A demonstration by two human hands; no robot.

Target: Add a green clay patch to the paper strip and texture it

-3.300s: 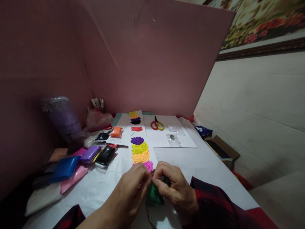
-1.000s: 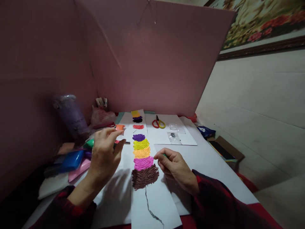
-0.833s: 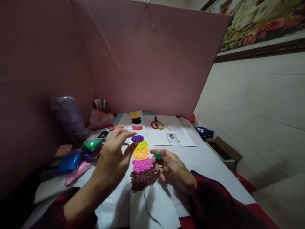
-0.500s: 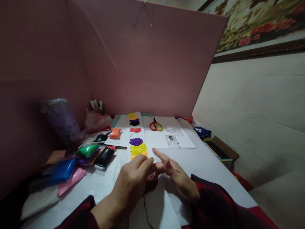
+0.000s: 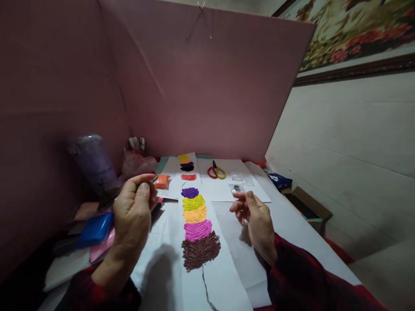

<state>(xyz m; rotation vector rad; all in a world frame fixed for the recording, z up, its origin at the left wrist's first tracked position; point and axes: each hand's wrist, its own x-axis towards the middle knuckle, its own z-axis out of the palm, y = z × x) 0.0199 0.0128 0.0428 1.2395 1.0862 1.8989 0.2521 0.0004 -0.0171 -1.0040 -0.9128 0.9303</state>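
Observation:
My left hand [image 5: 134, 216] is raised over the left side of the table, its fingers curled closed. A small dark bit shows at the fingertips, too little to name. Across from it, my right hand [image 5: 257, 222] hovers with loosely bent fingers apart and nothing visible in them. Between the hands lies a white paper strip [image 5: 223, 285] bearing textured bands of modelling clay: purple [image 5: 190, 192], yellow [image 5: 193, 202], light orange [image 5: 194, 214], magenta [image 5: 197, 230] and brown [image 5: 201, 250]. A thin dark wavy line [image 5: 205, 285] runs below the brown band.
Scissors [image 5: 216, 170] with red and yellow handles lie behind on white paper, near small clear bags [image 5: 236, 188]. Packets of clay, including orange [image 5: 162, 181] and blue [image 5: 94, 230], crowd the left, beside a purple bottle [image 5: 95, 166]. A pink panel [image 5: 201, 95] stands behind.
Both hands have moved apart from above the paper strip, left hand to the left and up, right hand to the right. The magenta and brown bands are now uncovered.

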